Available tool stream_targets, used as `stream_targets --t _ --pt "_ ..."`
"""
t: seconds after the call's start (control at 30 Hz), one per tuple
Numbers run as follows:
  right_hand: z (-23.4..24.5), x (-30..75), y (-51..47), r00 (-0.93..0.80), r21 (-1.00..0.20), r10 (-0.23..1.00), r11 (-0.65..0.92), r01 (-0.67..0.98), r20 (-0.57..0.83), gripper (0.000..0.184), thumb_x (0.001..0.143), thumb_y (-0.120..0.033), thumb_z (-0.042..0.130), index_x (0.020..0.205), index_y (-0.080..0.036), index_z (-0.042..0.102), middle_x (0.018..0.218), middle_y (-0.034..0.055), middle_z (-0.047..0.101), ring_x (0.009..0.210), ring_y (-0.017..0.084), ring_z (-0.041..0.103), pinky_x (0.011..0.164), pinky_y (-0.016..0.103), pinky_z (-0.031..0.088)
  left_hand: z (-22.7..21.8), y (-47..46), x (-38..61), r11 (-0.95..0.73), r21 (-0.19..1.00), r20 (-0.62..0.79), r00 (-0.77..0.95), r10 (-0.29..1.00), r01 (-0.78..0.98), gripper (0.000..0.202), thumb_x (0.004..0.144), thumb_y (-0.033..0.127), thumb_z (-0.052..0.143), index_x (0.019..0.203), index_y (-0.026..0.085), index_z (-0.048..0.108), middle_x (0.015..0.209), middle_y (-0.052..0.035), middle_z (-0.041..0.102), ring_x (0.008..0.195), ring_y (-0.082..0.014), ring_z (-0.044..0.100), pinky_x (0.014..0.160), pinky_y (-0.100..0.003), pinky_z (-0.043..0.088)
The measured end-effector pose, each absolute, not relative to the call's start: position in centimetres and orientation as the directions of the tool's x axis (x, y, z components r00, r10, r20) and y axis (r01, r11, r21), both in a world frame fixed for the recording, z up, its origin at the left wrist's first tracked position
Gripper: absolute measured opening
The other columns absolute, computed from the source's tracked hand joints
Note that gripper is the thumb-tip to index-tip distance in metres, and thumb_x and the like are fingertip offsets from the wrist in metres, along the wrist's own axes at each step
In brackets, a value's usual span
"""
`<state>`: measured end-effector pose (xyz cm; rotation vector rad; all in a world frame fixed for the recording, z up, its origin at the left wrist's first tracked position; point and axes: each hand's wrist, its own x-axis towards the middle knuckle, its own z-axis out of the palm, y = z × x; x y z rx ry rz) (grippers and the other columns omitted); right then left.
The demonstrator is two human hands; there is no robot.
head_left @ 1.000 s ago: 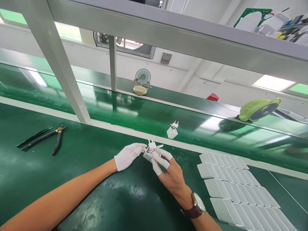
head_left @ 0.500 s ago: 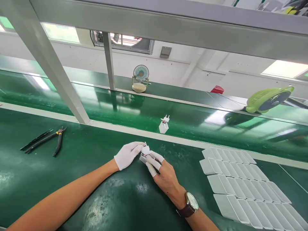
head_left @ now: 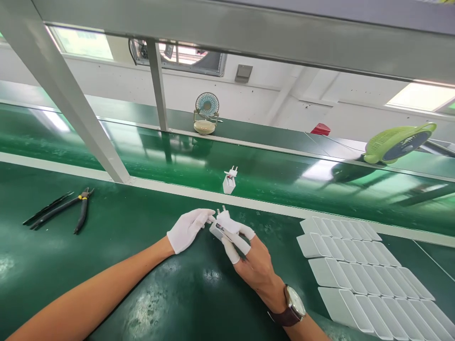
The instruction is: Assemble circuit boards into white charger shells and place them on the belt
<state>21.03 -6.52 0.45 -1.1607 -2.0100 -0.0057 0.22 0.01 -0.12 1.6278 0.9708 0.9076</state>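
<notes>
Both my hands meet over the green bench around one small white plug adapter (head_left: 223,224) with two pins pointing up. My left hand (head_left: 186,229), in a white glove, pinches its left side. My right hand (head_left: 249,255), with white finger cots and a wristwatch, grips it from the right and below. A second white plug adapter (head_left: 229,180) stands on the shiny green conveyor belt (head_left: 284,182) just beyond. Rows of white casing shells (head_left: 359,272) lie to the right of my right hand.
Black pliers and tweezers (head_left: 60,210) lie on the bench at left. A slanted metal frame post (head_left: 67,99) rises at left. Across the belt stand a small blue desk fan (head_left: 206,113), a red object (head_left: 321,129) and a lime-green fan (head_left: 398,142).
The adapter on the belt has drifted left. The pins of the adapter in my hands now stand up more visibly; both hands stay closed on it in about the same place.
</notes>
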Motion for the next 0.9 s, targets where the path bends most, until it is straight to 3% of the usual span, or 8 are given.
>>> stream_targets --t 0.2,0.3,0.37,0.47,0.53,0.6,0.67,0.9 --pt "-0.4 20.6 -6.5 -0.358 -0.42 0.775 0.598 0.683 0.521 0.044 0.096 -0.015 0.056 0.137 -0.032 0.06 0.115 0.0105 0.067 0.099 0.023 0.07 0.084 0.036 0.064 -0.3 -0.1 0.4 -0.154 0.985 0.112 0.375 0.92 0.082 0.052 0.1 0.056 0.04 0.121 0.015 0.065 0.109 -0.0096 0.073 0.097 -0.0217 0.067 0.091 -0.037 0.054" --pt "-1.0 20.5 -6.4 -0.316 -0.467 0.772 0.599 0.65 0.551 0.04 0.096 -0.015 0.056 0.132 -0.031 0.064 0.119 0.0104 0.066 0.105 0.024 0.069 0.089 0.038 0.062 -0.1 -0.2 0.4 -0.171 0.98 0.122 0.376 0.919 0.1 0.051 0.101 0.053 0.037 0.122 0.016 0.065 0.108 -0.0098 0.072 0.097 -0.0219 0.066 0.091 -0.038 0.054" --pt "-1.0 20.5 -6.3 -0.227 -0.584 0.811 0.554 0.594 0.539 0.034 0.097 -0.019 0.056 0.128 -0.03 0.066 0.12 0.0104 0.067 0.106 0.024 0.069 0.09 0.039 0.062 -0.2 -0.3 0.4 -0.199 0.972 0.14 0.373 0.917 0.126 0.05 0.102 0.051 0.035 0.124 0.016 0.063 0.111 -0.0109 0.071 0.099 -0.0225 0.066 0.091 -0.04 0.054" --pt "-0.8 20.5 -6.0 -0.031 -0.907 0.948 0.311 0.282 0.316 0.031 0.1 -0.033 0.054 0.128 -0.025 0.064 0.115 0.0107 0.071 0.095 0.024 0.072 0.078 0.039 0.065 -0.6 -0.7 0.6 -0.303 0.931 0.207 0.386 0.899 0.205 0.053 0.089 0.05 0.062 0.133 0.02 0.055 0.119 -0.0115 0.066 0.102 -0.0245 0.064 0.09 -0.042 0.055" --pt "-0.6 20.4 -5.9 -0.04 -0.996 0.995 0.093 0.001 0.093 0.037 0.101 -0.042 0.051 0.128 -0.02 0.063 0.109 0.0109 0.074 0.084 0.023 0.073 0.071 0.039 0.065 -1.1 -1.2 1.0 -0.447 0.865 0.315 0.446 0.838 0.228 0.075 0.073 0.04 0.081 0.139 0.024 0.049 0.129 -0.0119 0.06 0.111 -0.0277 0.062 0.092 -0.044 0.056" --pt "-0.4 20.4 -5.9 -0.115 -0.989 0.993 -0.056 -0.14 -0.04 0.04 0.1 -0.047 0.05 0.125 -0.019 0.065 0.106 0.0104 0.075 0.08 0.023 0.073 0.07 0.04 0.065 -1.4 -1.5 1.4 -0.599 0.775 0.447 0.496 0.744 0.2 0.084 0.069 0.029 0.084 0.143 0.028 0.043 0.138 -0.0128 0.055 0.123 -0.0303 0.057 0.099 -0.046 0.053" --pt "-0.4 20.3 -5.9 -0.144 -0.981 0.986 -0.109 -0.161 -0.086 0.039 0.098 -0.048 0.054 0.121 -0.02 0.068 0.105 0.0091 0.075 0.081 0.023 0.072 0.07 0.039 0.064 -1.7 -1.7 1.6 -0.682 0.707 0.527 0.503 0.685 0.187 0.078 0.076 0.025 0.08 0.143 0.029 0.042 0.139 -0.0128 0.055 0.129 -0.03 0.055 0.107 -0.048 0.049" --pt "-0.8 20.3 -5.9 -0.164 -0.985 0.981 -0.121 -0.122 -0.1 0.038 0.099 -0.046 0.051 0.122 -0.021 0.069 0.092 0.0066 0.075 0.077 0.023 0.071 0.064 0.036 0.062 -1.8 -1.5 1.4 -0.687 0.696 0.521 0.512 0.683 0.208 0.074 0.077 0.028 0.079 0.141 0.028 0.041 0.132 -0.0116 0.06 0.127 -0.0293 0.057 0.109 -0.05 0.048"
